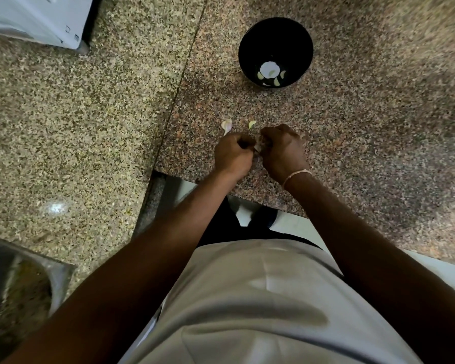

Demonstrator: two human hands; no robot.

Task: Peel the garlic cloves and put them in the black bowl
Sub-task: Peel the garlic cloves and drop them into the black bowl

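Speckled granite table, two slabs meeting at a seam that runs up and left of the fingers. White appliance at the far left corner, well apart from both hands. Shiny metal vessel at the near left edge, blurred.

Black bowl stands upright on the table, well beyond the fingers and slightly to their right. Several pale peeled cloves lie on its bottom, round a bright reflection.

Left hand and right hand sit knuckle to knuckle near the table's front edge. Fingers of both are curled tight. Between them a small pale garlic clove shows, pinched from both sides; most of it is hidden by the fingers, so skin on or off cannot be told. Thin pale band on the right wrist.

Just beyond the left fingers: an unpeeled clove, whitish-pink, lying on the table, almost touching the knuckles. Just beyond the gap between the hands: a small yellowish-green bit, clove or peel, cannot tell.
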